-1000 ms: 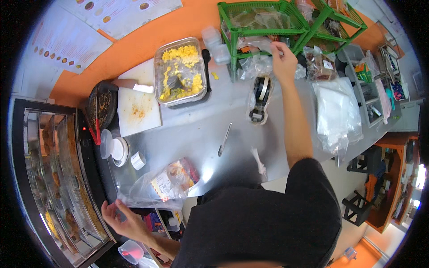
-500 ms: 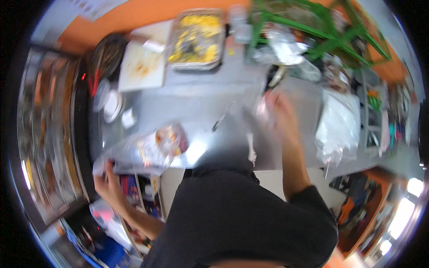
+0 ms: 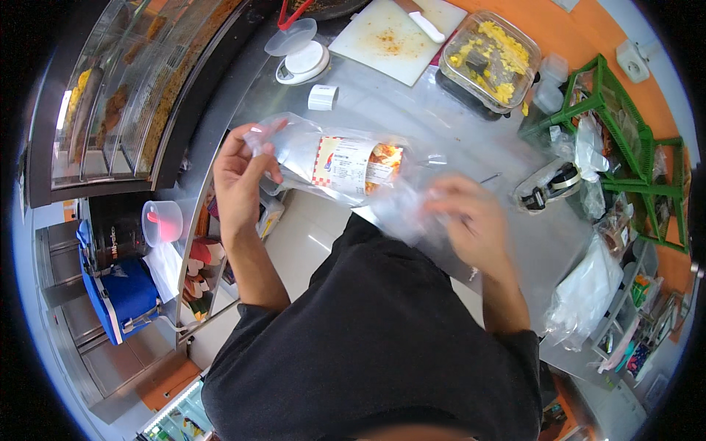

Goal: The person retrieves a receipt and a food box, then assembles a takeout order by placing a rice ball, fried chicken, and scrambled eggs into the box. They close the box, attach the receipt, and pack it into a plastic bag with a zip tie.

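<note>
My left hand (image 3: 239, 176) pinches the corner of a clear plastic bag (image 3: 334, 165) that holds orange-red food under a white paper label. The bag hangs just above the steel counter (image 3: 412, 103), stretched between both hands. My right hand (image 3: 471, 220) is blurred and grips a second piece of clear plastic film (image 3: 401, 209) at the bag's right end. Both forearms come up from my black shirt at the bottom of the view.
On the counter lie a white cutting board with a knife (image 3: 397, 33), a tray of yellow food (image 3: 489, 62), a small scale (image 3: 301, 59), a white cap (image 3: 322, 97) and a tape dispenser (image 3: 548, 187). A green wire rack (image 3: 625, 125) stands right. A glass display case (image 3: 118, 95) is left.
My right hand came back from the green rack to the bag. My left hand lifted the bagged food from the counter's edge up in front of me. The view swung left.
</note>
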The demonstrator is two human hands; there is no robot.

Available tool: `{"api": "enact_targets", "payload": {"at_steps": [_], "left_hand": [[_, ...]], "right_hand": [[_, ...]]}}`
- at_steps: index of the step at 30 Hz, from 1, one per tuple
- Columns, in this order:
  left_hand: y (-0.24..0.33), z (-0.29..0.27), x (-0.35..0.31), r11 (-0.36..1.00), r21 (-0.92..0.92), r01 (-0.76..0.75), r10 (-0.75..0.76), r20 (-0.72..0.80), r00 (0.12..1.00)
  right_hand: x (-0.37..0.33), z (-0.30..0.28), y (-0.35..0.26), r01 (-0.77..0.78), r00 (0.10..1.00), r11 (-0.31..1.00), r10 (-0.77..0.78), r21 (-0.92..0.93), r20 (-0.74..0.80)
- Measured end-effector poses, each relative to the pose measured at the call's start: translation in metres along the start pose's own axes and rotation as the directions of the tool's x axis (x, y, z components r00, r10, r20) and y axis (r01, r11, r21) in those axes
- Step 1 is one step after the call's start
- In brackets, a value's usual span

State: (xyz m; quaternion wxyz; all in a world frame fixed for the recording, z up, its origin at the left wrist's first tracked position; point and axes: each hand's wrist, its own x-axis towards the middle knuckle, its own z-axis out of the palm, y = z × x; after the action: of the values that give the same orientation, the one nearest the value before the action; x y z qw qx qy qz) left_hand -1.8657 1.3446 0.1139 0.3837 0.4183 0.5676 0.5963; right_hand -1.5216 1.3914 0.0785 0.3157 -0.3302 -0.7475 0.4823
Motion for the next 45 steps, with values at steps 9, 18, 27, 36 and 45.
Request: {"api": "enact_targets", "payload": {"at_steps": [9,18,27,36,45], "left_hand": [[0.002,-0.001,0.002,1.0,0.009,-0.005,0.003,0.148,0.989],[-0.01,-0.05,0.027,0.999,-0.047,-0.011,0.028,0.372,0.928],[-0.019,-0.064,0.048,0.999,-0.042,0.031,-0.004,0.53,0.848],[-0.026,-0.073,0.06,0.995,-0.1,0.019,0.038,0.543,0.839],[-0.02,-0.065,0.057,0.994,-0.108,0.013,0.047,0.534,0.844]], "right_hand": [[0.156,0.209,0.087,0.274,0.863,0.786,0.054,-0.554,0.503],[0.153,0.22,0.082,-0.066,0.954,0.973,0.127,-0.223,0.272],[0.154,0.241,0.068,-0.014,0.922,0.868,0.203,-0.497,0.329],[0.151,0.23,0.069,-0.037,0.996,0.956,0.06,-0.291,0.071],[0.146,0.239,0.074,0.223,0.945,0.654,0.036,-0.723,0.325]]}}
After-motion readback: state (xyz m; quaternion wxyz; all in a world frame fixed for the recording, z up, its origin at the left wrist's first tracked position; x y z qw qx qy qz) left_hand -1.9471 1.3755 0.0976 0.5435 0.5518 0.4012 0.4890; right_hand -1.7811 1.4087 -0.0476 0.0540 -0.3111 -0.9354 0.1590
